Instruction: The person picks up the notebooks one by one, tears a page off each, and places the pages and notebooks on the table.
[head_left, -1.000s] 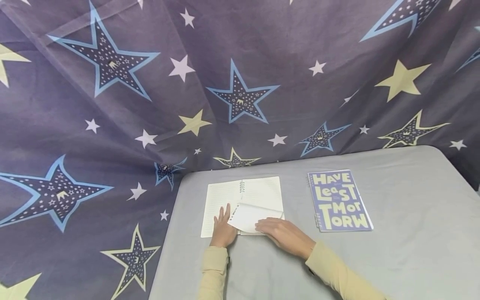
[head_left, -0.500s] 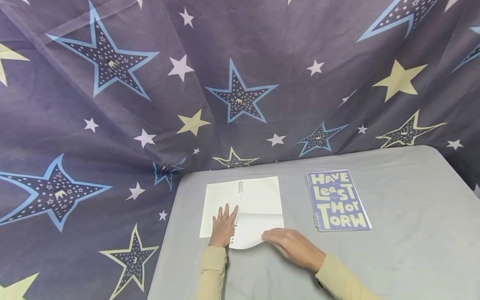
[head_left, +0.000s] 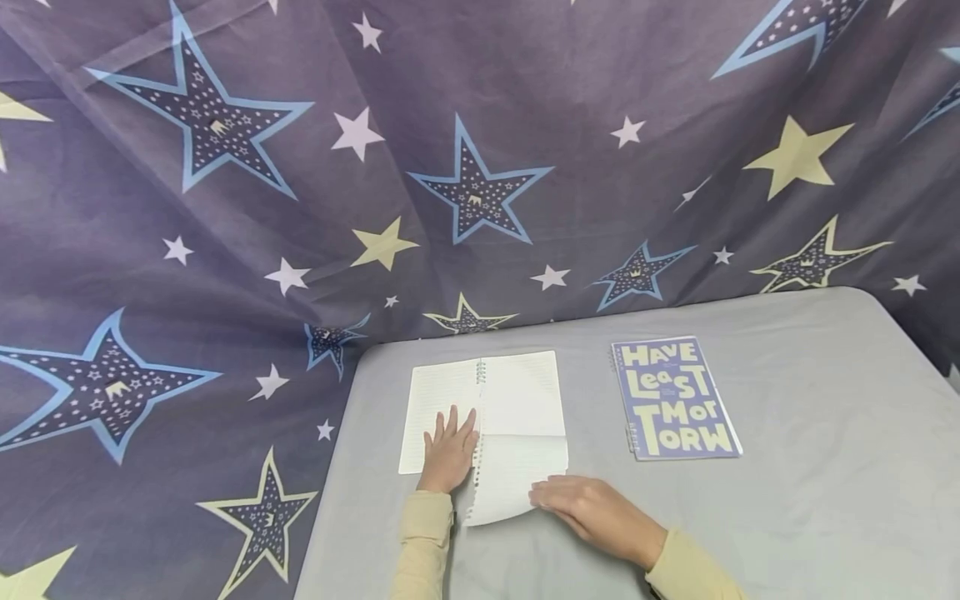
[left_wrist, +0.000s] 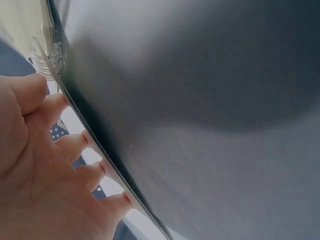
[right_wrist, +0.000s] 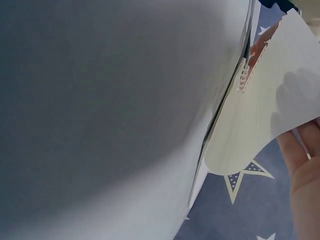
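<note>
A spiral notebook [head_left: 437, 397] lies open on the grey-covered table. Over its right half is a sheet of paper [head_left: 517, 467], ragged with punched holes along its left edge and creased across the middle. Its lower half hangs past the notebook's near edge, curling up a little. My left hand [head_left: 448, 454] rests with fingers spread on the left page beside the rings. The lower right edge of the sheet is held in my right hand [head_left: 596, 510]. In the right wrist view the sheet [right_wrist: 260, 110] bends upward, hiding the fingertips of that hand [right_wrist: 302, 175]; the thumb is hidden.
A second spiral notebook [head_left: 677, 398], purple with large pale lettering, lies shut to the right of the open one. Behind and to the left of the table [head_left: 825, 400] hangs a dark cloth [head_left: 420, 100] with a star pattern.
The sheet's lower half has unfolded toward the person, from a raised flap to almost flat. My right hand has moved nearer and slightly right with it; my left hand has barely shifted.
</note>
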